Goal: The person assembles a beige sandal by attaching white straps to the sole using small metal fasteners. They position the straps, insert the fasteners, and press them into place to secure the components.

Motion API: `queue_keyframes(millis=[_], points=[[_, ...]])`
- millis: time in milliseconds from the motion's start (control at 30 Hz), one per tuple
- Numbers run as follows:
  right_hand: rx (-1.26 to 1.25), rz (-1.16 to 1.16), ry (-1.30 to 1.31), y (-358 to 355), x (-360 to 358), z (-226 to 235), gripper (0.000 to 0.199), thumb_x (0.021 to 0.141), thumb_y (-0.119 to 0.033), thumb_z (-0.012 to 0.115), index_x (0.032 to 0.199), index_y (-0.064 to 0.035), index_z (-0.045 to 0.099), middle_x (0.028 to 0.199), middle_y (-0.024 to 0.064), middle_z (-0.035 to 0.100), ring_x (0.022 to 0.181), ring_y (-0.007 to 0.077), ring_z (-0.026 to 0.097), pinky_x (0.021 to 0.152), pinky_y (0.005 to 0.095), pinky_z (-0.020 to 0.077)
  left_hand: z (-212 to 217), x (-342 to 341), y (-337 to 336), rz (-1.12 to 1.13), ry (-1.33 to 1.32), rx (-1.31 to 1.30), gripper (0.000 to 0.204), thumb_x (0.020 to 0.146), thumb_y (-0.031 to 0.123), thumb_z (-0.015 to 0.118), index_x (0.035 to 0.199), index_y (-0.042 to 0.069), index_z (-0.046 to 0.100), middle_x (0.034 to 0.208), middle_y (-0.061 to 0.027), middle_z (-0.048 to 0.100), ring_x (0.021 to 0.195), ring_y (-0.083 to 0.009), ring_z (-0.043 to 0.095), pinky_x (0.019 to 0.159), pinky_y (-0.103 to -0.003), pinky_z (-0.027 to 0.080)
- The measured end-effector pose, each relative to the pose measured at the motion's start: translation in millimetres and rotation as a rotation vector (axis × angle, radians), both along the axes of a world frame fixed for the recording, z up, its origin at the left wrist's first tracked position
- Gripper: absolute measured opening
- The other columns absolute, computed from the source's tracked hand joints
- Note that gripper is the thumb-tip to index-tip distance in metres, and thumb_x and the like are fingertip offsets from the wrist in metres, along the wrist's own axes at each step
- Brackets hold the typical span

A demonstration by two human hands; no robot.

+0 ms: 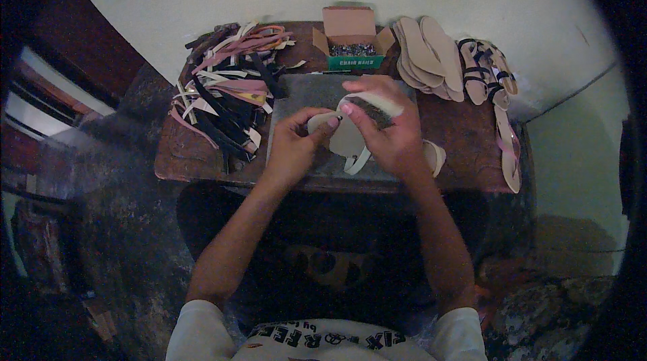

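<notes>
I hold a beige sandal sole up above a grey slab. My left hand pinches its edge, the thumb lying across the surface. A white strap loops up from the sole, and my right hand grips it between thumb and fingers. Near my left thumb tip is a small dark spot, too small to name. A narrow light strap hangs in a loop at the sole's lower end. My right hand hides part of the sandal.
The grey slab lies on a brown wooden table. Strap strips are heaped left. A green box of nails stands at the back. Stacked soles, black-strapped sandals and a pink-strapped sandal lie right.
</notes>
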State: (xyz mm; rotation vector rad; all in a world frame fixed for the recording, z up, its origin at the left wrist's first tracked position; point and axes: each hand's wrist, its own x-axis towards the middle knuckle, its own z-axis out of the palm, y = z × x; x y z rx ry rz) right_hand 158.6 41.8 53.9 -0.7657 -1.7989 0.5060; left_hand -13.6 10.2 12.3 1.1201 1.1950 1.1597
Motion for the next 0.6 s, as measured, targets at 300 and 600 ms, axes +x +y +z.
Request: queue_keyframes(millis=[300, 600], points=[[0.076, 0.030, -0.174, -5, 2, -16, 0.044, 0.069, -0.004, 0.073, 0.112, -0.0102, 0.068, 0.098, 0.0135, 0.065, 0.090, 0.0325, 0.063, 0.078, 0.0414, 0.0505, -16, -6, 7, 0.102, -0.057, -0.074, 0.032, 0.094, 0.021, 0.065, 0.121, 0.003, 0.065, 0.102, -0.0052, 0.069, 0.088, -0.0135, 0.064, 0.077, -0.029, 0.052], [0.297, -0.056, -0.545, -16, -11, -26, 0.030, 0.067, -0.010, 0.072, 0.097, -0.0079, 0.067, 0.101, 0.0087, 0.064, 0.100, 0.0281, 0.059, 0.087, 0.0443, 0.0437, -17, -7, 7, 0.251, -0.392, -0.239, 0.030, 0.092, 0.020, 0.067, 0.116, 0.003, 0.063, 0.099, -0.0038, 0.067, 0.082, -0.0102, 0.062, 0.069, -0.025, 0.051]])
